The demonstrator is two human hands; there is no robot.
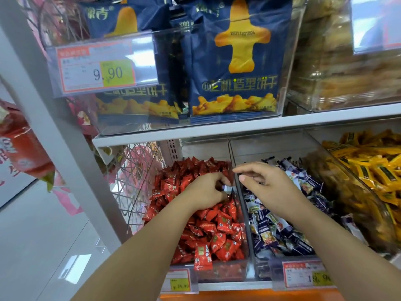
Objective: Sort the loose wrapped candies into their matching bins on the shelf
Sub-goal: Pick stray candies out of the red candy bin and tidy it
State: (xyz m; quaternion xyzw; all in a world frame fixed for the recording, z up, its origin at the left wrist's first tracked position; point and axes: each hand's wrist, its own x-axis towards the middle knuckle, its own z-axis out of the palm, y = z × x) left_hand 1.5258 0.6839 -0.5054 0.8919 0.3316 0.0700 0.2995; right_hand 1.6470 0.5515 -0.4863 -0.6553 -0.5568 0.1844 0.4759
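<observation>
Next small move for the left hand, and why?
Probably lift the navy-wrapped candy over the divider and drop it in the navy bin: the left hand pinches it among red candies, and the right hand hovers open beside it.

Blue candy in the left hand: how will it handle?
Probably light: the blue candy is mostly hidden inside the left hand. Its glossy wrapper looks slippery, so it may slip. The other blue candies look flat, so rolling seems unlikely.

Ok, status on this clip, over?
Left hand grips blue candy in red bin. Right hand open over blue bin. Divider between bins; nothing blocking.
</observation>
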